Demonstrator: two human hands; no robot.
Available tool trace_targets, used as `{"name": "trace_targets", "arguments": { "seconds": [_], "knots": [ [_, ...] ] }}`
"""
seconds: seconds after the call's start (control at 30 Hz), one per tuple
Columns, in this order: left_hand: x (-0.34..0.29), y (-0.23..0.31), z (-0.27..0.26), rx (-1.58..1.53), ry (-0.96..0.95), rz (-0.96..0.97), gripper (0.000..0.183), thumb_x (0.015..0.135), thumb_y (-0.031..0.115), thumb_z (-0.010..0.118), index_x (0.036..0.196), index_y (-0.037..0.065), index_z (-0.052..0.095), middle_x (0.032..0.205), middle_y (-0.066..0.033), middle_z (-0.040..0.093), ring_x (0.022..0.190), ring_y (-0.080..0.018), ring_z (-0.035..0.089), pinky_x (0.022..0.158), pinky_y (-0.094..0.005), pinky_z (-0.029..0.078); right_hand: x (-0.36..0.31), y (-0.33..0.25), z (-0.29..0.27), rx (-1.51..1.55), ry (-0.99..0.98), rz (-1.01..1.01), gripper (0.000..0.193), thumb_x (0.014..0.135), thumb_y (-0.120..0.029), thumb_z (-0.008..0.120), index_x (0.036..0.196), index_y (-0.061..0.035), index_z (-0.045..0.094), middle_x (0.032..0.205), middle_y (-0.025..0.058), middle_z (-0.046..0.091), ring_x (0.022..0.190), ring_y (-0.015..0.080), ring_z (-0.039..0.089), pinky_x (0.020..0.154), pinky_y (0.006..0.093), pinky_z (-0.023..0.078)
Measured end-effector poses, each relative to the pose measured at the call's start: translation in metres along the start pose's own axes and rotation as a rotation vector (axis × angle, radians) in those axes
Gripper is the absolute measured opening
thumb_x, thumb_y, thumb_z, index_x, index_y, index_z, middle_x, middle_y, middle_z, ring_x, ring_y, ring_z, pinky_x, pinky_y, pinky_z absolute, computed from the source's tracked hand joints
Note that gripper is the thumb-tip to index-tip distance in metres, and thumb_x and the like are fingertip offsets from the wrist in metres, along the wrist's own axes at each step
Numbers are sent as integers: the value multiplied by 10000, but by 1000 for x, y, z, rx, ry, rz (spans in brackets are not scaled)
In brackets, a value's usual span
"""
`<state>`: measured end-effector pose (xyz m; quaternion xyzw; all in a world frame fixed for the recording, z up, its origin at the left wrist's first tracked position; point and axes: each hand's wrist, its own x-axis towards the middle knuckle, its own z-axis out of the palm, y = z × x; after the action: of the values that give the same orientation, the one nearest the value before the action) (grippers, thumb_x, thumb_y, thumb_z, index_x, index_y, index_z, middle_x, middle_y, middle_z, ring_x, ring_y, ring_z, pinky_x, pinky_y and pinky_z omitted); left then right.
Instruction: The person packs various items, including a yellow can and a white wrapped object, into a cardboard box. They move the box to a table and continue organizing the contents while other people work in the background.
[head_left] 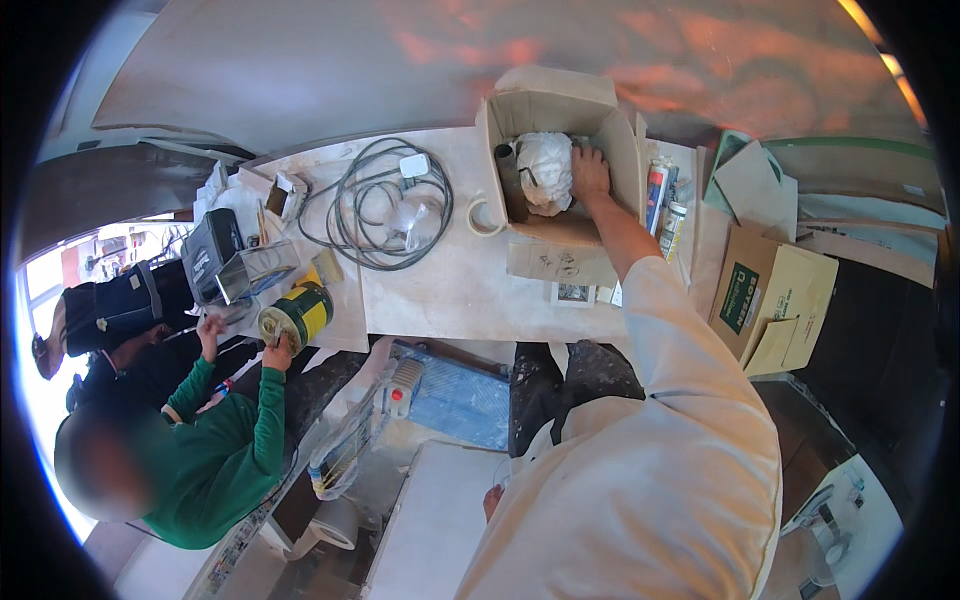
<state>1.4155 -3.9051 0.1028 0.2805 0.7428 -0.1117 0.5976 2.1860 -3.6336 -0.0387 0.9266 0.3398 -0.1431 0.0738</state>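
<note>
My right arm, in a pale sleeve, reaches forward into an open cardboard box (560,255) on the workbench. Inside it, my right hand (590,176) is closed against the right side of a crumpled white bundle (546,172), its fingertips partly hidden. The bundle may be wrapped paper, plastic or cloth; I cannot tell which. A dark cylindrical thing (508,170) stands in the box, left of the bundle. My left hand (492,502) hangs low beside my body, below the bench. Only a small part of it shows, and its fingers are mostly hidden.
A coiled dark cable (330,215) and a tape roll (485,216) lie left of the box; tubes (655,195) stand right. A flapped carton (765,300) is farther right. At left, a green-sleeved person (215,460) holds a yellow-and-green can (305,312). A blue tray (455,400) lies below.
</note>
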Motion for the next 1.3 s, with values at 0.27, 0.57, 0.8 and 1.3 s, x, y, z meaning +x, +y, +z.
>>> {"name": "trace_targets", "arguments": {
  "seconds": [0.27, 0.57, 0.8, 1.3],
  "knots": [
    [-12, 72, 45, -298, 36, 16, 496, 912, 389, 535, 1233, 19, 457, 1139, -174, 609, 1057, -290, 578, 844, -432, 453, 0, 3, 5, 371, -20, 113, 323, 851, -97, 493, 1172, -59, 496, 1240, 170, 458, 1173, 324, 439, 946, 425, 427],
    [-29, 78, 40, -167, 15, -45, 516, 923, 418, 503, 1264, 40, 417, 1205, -180, 568, 1102, -291, 554, 895, -423, 419, -6, -44, -9, -59, -156, -230, 989, 737, -480, 650, 1440, -1, 145, 1457, 247, 232, 1374, 392, 176, 1113, 504, 155],
    [-46, 62, 23, -284, 60, -55, 525, 925, 392, 510, 1276, 18, 396, 1188, -209, 561, 1067, -315, 564, 858, -445, 476, 52, -44, -4, 312, -292, 109, 1125, 599, -557, 744, 1415, -1, 203, 1383, 224, 391, 1310, 346, 344, 1102, 490, 192],
    [-65, 69, 25, -183, 71, -108, 525, 919, 376, 531, 1260, -4, 409, 1178, -223, 564, 1094, -331, 552, 899, -458, 463, 73, -31, 2, 312, -426, -41, 1126, 510, -463, 803, 1407, -26, 281, 1297, 197, 510, 1199, 328, 492, 1020, 442, 372]
  ]
}}
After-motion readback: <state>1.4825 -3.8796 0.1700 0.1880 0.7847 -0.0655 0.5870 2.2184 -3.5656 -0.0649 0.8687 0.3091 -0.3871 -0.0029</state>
